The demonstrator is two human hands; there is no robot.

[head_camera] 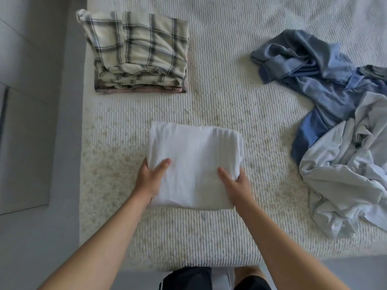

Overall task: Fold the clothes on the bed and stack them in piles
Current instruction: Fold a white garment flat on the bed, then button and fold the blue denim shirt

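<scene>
Head view: left hand (151, 177) and right hand (236, 182) clamped on opposite near edges of white garment (195, 164), thumbs lying flat on top, fingers tucked underneath and hidden, so gripping rather than resting. Held this way, most likely, to keep the folded layers from slipping apart when lifted. Garment already a neat square, lying on the bed (219, 105) straight ahead of the thumbs, far edge well beyond the fingertips.

Beyond and left of the left fingers, well apart: plaid stack (139, 53), squared up near the bed's edge, with a pinkish layer showing at the bottom. Probably set there to leave the middle free as a folding space, and the likely place for the white piece next.

Right of the right fingers, apart from them: loose heap of blue clothes (318, 76) and a pale grey piece (345, 181), crumpled, overlapping, unfolded. Kept to one side, apparently as the waiting pile.

Judged stage: fold done, transfer to the stack not yet begun, several pieces left.
</scene>
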